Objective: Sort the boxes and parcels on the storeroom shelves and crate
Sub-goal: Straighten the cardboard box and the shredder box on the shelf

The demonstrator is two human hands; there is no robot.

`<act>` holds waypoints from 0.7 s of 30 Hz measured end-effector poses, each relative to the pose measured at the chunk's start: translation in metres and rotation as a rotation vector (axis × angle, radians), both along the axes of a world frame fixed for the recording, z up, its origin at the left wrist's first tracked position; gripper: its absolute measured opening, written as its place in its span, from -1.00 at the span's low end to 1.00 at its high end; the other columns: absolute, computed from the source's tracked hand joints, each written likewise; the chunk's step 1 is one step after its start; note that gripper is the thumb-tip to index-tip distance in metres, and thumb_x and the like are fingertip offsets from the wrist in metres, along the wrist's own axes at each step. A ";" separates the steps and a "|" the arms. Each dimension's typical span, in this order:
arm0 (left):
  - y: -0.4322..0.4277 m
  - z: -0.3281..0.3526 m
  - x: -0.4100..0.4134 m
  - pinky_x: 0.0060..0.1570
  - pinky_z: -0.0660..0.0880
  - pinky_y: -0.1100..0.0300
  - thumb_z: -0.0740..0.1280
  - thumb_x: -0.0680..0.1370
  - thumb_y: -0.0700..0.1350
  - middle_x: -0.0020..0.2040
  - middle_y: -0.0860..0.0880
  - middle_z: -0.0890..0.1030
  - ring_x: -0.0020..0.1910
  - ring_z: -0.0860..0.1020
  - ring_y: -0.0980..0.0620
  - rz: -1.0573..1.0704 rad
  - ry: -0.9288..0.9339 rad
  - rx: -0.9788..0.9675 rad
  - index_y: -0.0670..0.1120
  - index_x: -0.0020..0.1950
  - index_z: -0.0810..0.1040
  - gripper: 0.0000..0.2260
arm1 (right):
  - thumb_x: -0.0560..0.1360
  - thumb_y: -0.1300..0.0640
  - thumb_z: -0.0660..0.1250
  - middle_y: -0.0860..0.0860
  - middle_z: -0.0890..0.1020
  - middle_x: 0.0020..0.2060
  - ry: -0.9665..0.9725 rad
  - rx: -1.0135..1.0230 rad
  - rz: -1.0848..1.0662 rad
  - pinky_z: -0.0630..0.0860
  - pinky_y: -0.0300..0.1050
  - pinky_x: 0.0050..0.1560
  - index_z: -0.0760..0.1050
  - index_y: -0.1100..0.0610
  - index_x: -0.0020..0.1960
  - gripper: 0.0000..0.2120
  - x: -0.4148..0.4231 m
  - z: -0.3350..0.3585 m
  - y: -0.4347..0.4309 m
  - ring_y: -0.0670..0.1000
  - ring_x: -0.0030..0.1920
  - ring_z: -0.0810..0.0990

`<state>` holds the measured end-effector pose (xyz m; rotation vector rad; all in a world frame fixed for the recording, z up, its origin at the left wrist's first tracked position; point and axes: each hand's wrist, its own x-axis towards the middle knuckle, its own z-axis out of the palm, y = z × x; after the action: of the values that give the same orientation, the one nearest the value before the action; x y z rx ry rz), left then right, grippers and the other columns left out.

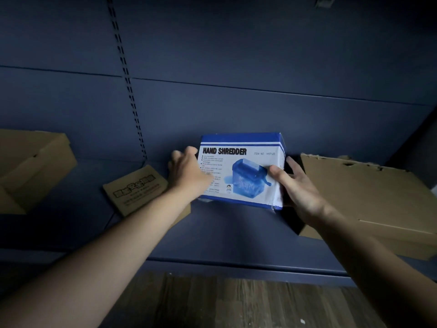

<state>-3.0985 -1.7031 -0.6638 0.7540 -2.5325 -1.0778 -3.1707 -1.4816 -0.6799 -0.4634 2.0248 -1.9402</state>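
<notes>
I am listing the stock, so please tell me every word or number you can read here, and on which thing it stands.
"HAND SHREDDER": front of the blue and white box, big black letters.
"ITEM NO WST123": same front, upper right; last digits unsure.
Small bullet lines under the title: too blurred to read.
Print on the flat brown carton: blurred, unreadable.

Down at 6 o'clock lies a wooden floor [236, 304], dark brown planks with streaky grain, dim in this light. A small pale speck [302, 321] sits on it toward 5 o'clock, too small to make out. A dark blue back panel [260, 50] fills the view from 9 through 12 to 3 o'clock, crossed by a thin horizontal seam [260, 89]. A slotted upright strip [128, 84] runs down it from 11 o'clock, slanting toward the centre. At 1 o'clock, on the top edge, a greyish fitting [325, 1] shows, blurred.
</notes>
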 end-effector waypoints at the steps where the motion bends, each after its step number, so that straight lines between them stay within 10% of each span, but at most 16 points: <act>1: 0.009 0.004 0.002 0.21 0.44 0.04 0.42 0.44 -0.15 0.22 -0.10 0.34 0.20 0.44 -0.11 -0.034 0.032 -0.039 -0.08 0.29 0.37 -0.55 | 0.47 -0.09 0.41 0.02 0.71 0.01 0.018 0.009 -0.013 0.61 0.02 -0.03 0.44 -0.10 0.24 -0.63 0.001 0.001 -0.003 0.04 -0.02 0.71; 9: 0.065 0.016 0.015 0.18 0.34 0.19 0.37 0.43 0.26 0.24 0.07 0.36 0.24 0.39 0.10 -0.325 0.034 0.162 0.10 0.33 0.35 -0.46 | 0.42 -0.01 0.51 -0.04 0.69 0.04 0.055 -0.021 -0.035 0.59 -0.04 0.11 0.48 0.00 0.26 -0.55 0.010 0.005 -0.008 -0.02 0.05 0.68; 15: 0.058 0.013 0.014 -0.21 0.40 0.41 0.44 0.40 -0.13 0.14 0.06 0.50 0.08 0.49 0.14 -0.308 0.104 0.237 -0.02 0.19 0.42 -0.60 | 0.49 0.23 0.44 -0.13 0.71 -0.06 0.110 -0.040 0.006 0.57 -0.33 -0.14 0.51 0.06 0.26 -0.64 0.023 0.009 -0.009 -0.12 -0.06 0.69; 21: 0.057 0.007 0.011 0.10 0.49 0.11 0.45 0.41 -0.18 0.20 -0.01 0.45 0.13 0.50 0.02 -0.263 0.128 0.191 -0.02 0.28 0.40 -0.53 | 0.56 0.19 0.35 -0.03 0.68 0.10 0.108 -0.022 0.031 0.62 -0.18 -0.01 0.47 0.03 0.30 -0.67 0.021 0.009 -0.007 -0.01 0.06 0.68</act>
<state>-3.0878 -1.6463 -0.6566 0.3860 -2.4915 -1.4204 -3.1494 -1.4889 -0.6714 -0.6134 2.0502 -1.9606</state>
